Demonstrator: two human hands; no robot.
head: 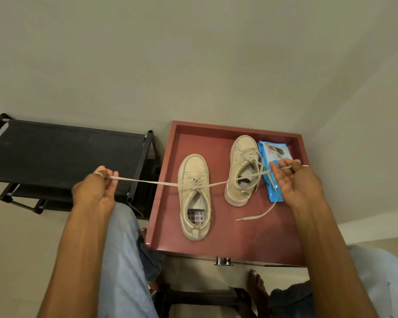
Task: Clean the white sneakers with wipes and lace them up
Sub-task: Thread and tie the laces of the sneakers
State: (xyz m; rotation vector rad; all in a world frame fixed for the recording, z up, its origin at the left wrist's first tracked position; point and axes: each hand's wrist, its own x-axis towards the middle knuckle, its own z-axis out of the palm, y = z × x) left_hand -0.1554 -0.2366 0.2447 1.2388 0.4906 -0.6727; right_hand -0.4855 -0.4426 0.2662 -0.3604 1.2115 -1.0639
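Two off-white sneakers stand on a red tray-like table top (251,239). The left sneaker (194,196) has its lace (152,182) crossed at the eyelets and stretched tight to both sides. My left hand (97,189) pinches one end out over the floor to the left. My right hand (295,180) pinches the other end, held above the wipes pack. The right sneaker (242,171) is laced partway, with a loose lace end (260,214) trailing on the tray. A blue pack of wipes (272,161) lies beside it, partly hidden by my right hand.
A black fabric shoe rack (62,152) stands left of the tray against the wall. My knees in blue jeans (122,260) and a bare foot (257,285) are below the tray's front edge, which carries two metal knobs (223,260).
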